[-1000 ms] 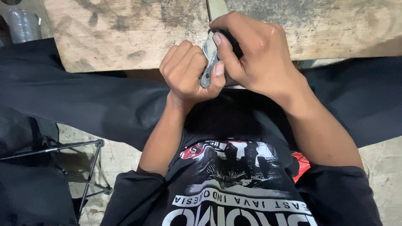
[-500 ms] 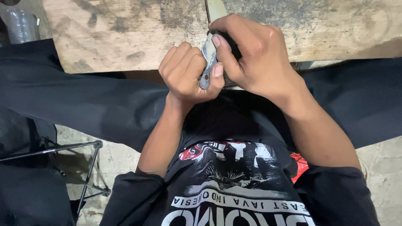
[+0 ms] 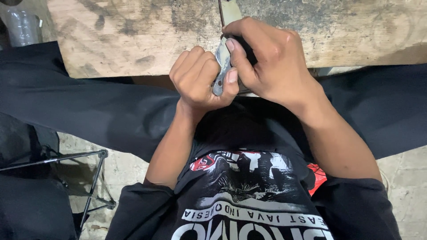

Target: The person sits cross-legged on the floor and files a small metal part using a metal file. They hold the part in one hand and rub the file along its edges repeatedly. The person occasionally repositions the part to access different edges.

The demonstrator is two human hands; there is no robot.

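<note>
Hands meet at the near edge of a worn wooden board [image 3: 133,40], both clamped on one small grey metal tool [image 3: 221,66] that looks like a folding knife handle; the left hand [image 3: 200,78] is curled into a tight fist around its lower end, thumb pressed up against the side of the metal; the right hand [image 3: 273,62] comes over from the right and covers the upper end, fingers wrapped down over the far side and thumb lying along the near face, so both grips are clenched on the same piece; a pale flat strip [image 3: 229,11], blade or bar I cannot tell, runs on from under the right hand toward the far edge of the view, resting over the board; the tool itself sits just off the board's near edge, above the person's lap, roughly in the middle of the scene. Board surface is scuffed and stained dark in patches; dark trousers [image 3: 89,111] spread to left and right beneath it; a black printed shirt [image 3: 249,200] fills the near middle. Off at the far left stands a clear plastic bottle [image 3: 20,26], well apart from the hands; near left, a thin black metal frame [image 3: 95,178] stands on the pale rough floor [image 3: 124,164].
</note>
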